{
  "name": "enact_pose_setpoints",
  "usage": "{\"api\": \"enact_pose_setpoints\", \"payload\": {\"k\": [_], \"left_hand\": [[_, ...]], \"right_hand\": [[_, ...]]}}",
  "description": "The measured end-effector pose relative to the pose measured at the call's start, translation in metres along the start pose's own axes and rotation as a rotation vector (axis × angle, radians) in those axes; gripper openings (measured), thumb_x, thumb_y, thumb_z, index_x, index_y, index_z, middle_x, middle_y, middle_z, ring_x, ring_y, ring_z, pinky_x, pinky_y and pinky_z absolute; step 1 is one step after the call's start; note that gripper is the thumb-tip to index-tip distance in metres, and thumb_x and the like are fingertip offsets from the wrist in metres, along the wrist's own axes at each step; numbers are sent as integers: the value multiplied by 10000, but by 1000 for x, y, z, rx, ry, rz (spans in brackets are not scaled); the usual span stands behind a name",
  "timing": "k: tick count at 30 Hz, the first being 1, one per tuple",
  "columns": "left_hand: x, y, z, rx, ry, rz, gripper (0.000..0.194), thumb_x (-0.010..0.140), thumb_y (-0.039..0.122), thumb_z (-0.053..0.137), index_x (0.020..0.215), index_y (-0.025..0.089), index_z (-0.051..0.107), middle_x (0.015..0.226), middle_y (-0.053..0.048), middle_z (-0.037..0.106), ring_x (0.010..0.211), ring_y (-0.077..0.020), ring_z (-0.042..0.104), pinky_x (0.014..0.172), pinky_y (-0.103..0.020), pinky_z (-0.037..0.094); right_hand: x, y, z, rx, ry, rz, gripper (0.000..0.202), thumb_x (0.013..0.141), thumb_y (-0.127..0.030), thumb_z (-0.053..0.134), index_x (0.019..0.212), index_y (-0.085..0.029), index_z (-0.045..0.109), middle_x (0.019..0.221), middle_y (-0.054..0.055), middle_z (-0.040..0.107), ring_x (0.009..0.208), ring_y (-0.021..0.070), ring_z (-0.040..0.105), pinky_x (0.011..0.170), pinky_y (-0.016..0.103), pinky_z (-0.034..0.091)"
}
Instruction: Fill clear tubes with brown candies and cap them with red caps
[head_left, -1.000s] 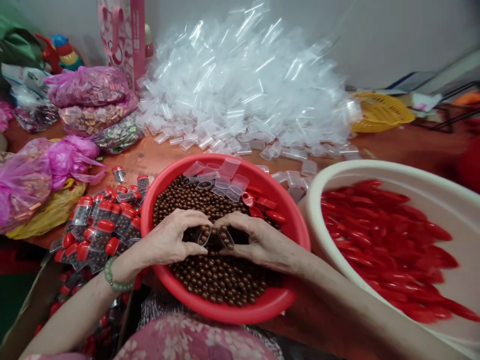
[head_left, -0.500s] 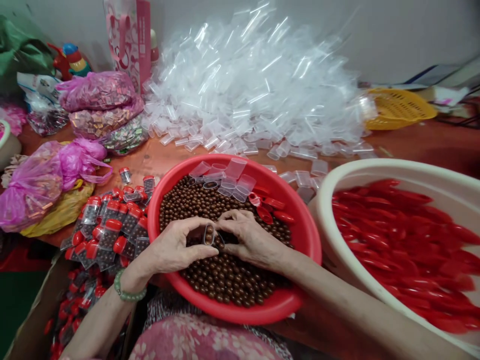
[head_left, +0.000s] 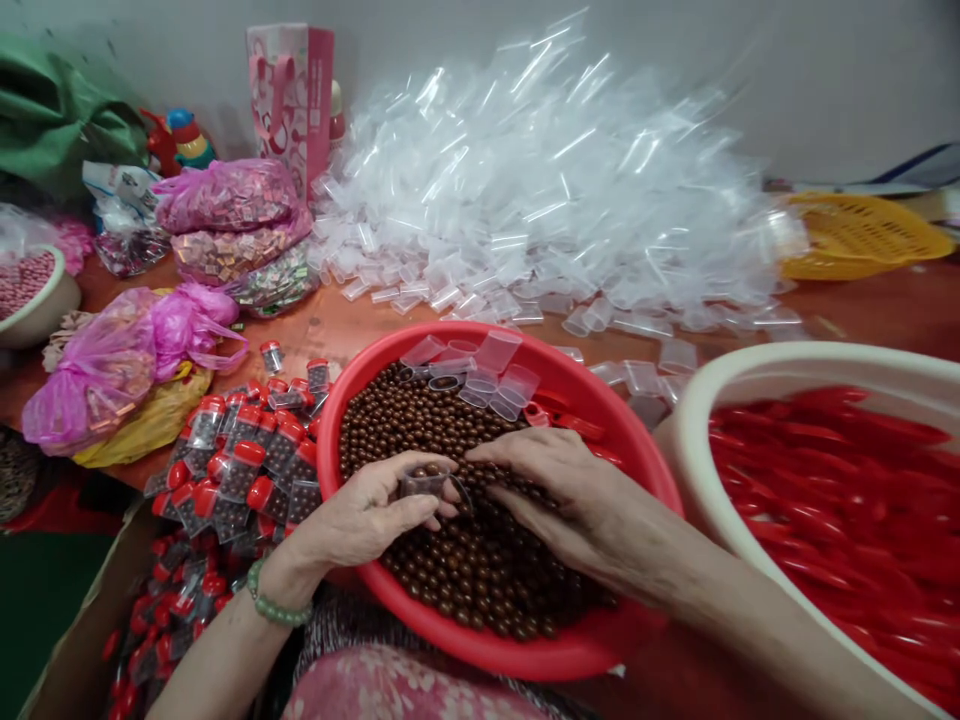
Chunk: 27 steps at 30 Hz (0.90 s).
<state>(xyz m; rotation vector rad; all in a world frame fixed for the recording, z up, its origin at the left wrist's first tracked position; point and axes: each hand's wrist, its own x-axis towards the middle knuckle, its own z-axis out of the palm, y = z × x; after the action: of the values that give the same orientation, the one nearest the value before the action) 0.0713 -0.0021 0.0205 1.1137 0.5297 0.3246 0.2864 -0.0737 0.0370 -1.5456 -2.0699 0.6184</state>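
Observation:
My left hand (head_left: 371,515), with a green bead bracelet (head_left: 274,600) at the wrist, grips a small clear plastic container (head_left: 424,482) with its mouth tipped up. A few brown balls show inside it. My right hand (head_left: 577,495) reaches low over the brown balls (head_left: 480,590), thumb and fingers apart; its fingertips are close to the container. The balls fill much of a red basin (head_left: 328,440). Several empty clear containers (head_left: 499,352) lie on them at the back, beside red caps (head_left: 581,427) partly hidden by my right hand.
Filled, red-capped containers (head_left: 244,465) are heaped at left, above a carton (head_left: 90,610) holding more. A white tub (head_left: 697,420) of red caps stands at right. Behind lies a big pile of clear containers (head_left: 555,200), with a yellow basket (head_left: 862,235) at its right and pink bags (head_left: 101,370) far left.
My right hand has drawn away from the container to the right and opened over the balls. My left hand has tilted the container more upright. The whole view has shifted somewhat.

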Motion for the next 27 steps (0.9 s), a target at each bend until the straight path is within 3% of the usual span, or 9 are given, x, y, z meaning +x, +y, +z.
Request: {"api": "enact_pose_setpoints", "payload": {"k": [5,11,15,19,23,24,27], "left_hand": [[3,-2,2,34,-52,29,393,834,481,684,1016,138,620,861,-35,603,773,-126,573,733,-259,486],[1,1,0,65,-101,0,388,859,471,658,1054,137,626,889,-40,604,799,-135,576,756,-271,483],[2,2,-2,53,-78,-17,342,867,444,656,1025,144,616,873,-32,608,791,-133,583,756,-266,481],[6,-2,-2,10,44,-7,317,869,403,669,1057,156,608,862,-15,622,773,-117,577,750,-250,469],[4,-4,-2,-34,175,45,246,892,373,655,1029,173,615,867,-11,645,777,-111,588,740,-236,458],[3,-4,-2,-29,174,70,238,888,379,658,996,170,622,844,-12,647,765,-115,587,735,-241,457],[-1,1,2,80,165,112,231,869,383,671,917,159,643,809,-18,637,762,-132,576,737,-256,447]], "right_hand": [[19,-28,-9,218,-43,-122,222,933,-122,473,1061,-241,610,961,63,617,874,174,600,758,297,504],[27,-22,-6,210,-145,-121,111,920,-126,534,968,-209,590,905,38,554,807,157,556,731,288,477],[20,-22,2,261,-33,-79,107,927,-137,545,841,-199,533,851,24,576,775,142,555,700,259,464],[7,-18,6,314,17,-8,74,940,-147,535,966,-205,573,893,22,657,797,129,610,726,234,485],[-4,12,-6,-16,-14,239,223,923,-248,572,1143,-214,565,943,38,711,824,163,666,757,267,522],[-5,22,-10,-191,-16,320,178,921,-275,566,1089,-218,583,955,44,712,855,179,673,782,285,522],[1,48,-16,-422,23,492,128,912,-301,521,927,-189,582,929,117,693,830,255,664,707,351,499]]}}
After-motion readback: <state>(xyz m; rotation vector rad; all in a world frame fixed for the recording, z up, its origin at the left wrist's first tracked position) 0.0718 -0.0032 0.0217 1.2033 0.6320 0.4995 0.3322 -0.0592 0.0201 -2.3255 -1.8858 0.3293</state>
